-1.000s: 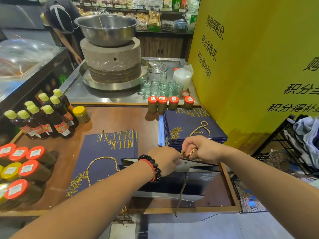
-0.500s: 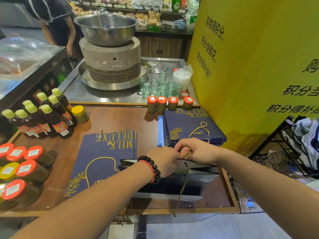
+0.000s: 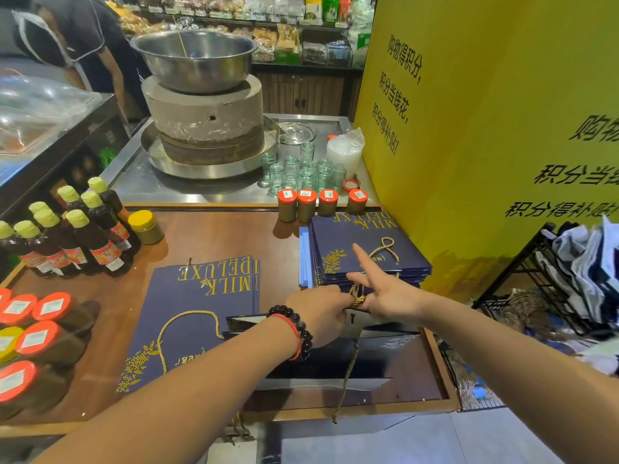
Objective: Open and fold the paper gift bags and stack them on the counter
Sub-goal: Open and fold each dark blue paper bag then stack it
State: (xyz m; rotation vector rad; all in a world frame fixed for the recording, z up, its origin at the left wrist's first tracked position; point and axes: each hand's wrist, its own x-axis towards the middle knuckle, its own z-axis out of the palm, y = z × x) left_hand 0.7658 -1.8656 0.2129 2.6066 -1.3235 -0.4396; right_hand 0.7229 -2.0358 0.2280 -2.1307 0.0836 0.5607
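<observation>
hands [image 3: 355,304] knotting gold cord [image 3: 357,296], navy bag [image 3: 378,349]

Bare counter [image 3: 214,242] is lying open between the bottles [image 3: 83,229] crowding the left edge and the bag stack [image 3: 365,252] on the right. Jars [image 3: 318,204] are blocking the back, and the yellow wall [image 3: 485,128] is closing off the right.

Navy gift bags [image 3: 207,296] read "MILK DELUXE"; yellow board [image 3: 469,128] reads "购物得积分"
</observation>
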